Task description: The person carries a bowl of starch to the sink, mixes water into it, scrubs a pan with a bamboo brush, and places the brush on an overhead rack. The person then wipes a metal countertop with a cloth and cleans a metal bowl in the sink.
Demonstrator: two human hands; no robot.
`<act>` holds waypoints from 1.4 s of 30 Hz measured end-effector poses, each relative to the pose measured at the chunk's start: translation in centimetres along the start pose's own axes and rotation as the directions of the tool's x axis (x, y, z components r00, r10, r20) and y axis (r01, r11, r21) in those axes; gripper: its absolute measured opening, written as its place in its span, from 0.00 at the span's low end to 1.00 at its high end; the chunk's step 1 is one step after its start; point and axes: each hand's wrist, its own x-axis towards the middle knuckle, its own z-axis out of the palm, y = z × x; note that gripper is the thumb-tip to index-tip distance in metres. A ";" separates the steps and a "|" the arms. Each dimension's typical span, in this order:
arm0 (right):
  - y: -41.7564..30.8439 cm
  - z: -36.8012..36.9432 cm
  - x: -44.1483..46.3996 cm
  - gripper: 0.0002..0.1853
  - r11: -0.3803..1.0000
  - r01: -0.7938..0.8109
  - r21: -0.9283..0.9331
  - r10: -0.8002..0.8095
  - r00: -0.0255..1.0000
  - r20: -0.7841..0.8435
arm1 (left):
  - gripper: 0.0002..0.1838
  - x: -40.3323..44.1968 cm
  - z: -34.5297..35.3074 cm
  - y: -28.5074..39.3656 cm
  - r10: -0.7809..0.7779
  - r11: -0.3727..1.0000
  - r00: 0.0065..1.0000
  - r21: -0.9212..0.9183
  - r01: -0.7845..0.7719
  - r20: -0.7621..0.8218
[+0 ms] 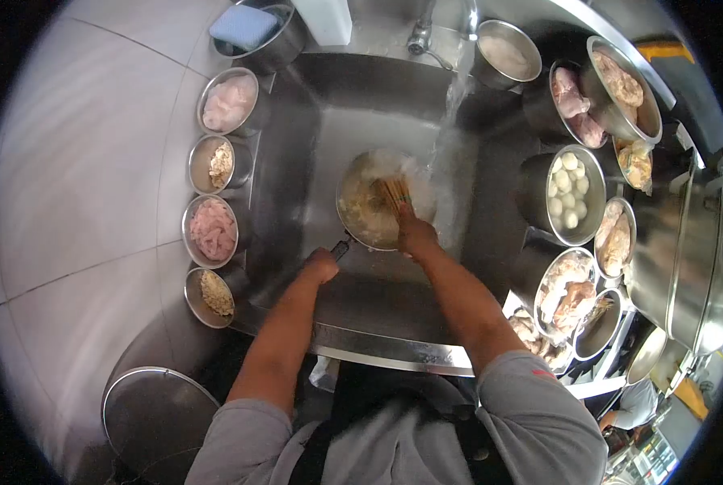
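A round pan (361,212) rests low in the large steel sink (313,287), with cloudy, foamy water inside it. My left hand (321,265) is closed around the pan's dark handle (342,246), at its lower left. My right hand (416,236) grips a bamboo brush (395,194), and the bristles reach into the pan's murky water. Running water (452,105) falls from the tap (420,39) toward the right of the pan. The brush's tips are hidden by steam or foam.
Bowls of pale meat (230,103), pink strips (213,230) and crumbly food (216,293) line the left edge. On the right stand a bowl of white eggs or balls (568,191) and several meat bowls (567,291). A blue sponge (244,27) sits top left. Another person (632,408) is at lower right.
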 end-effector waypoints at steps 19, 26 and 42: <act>-1.1 -0.1 2.5 0.29 0.979 -0.001 0.203 -0.026 0.991 0.128 | 0.18 0.6 1.8 -0.7 -0.236 0.858 0.972 -0.470 0.206 -0.006; -1.1 1.4 4.8 0.39 0.948 -0.032 0.317 0.009 0.997 0.074 | 0.16 1.1 2.0 0.0 -0.125 0.947 0.981 -0.312 0.074 -0.146; -1.9 -0.4 2.2 0.46 0.850 0.004 0.527 -0.023 0.999 0.031 | 0.16 0.1 0.4 0.9 0.004 0.999 0.993 -0.036 -0.009 -0.115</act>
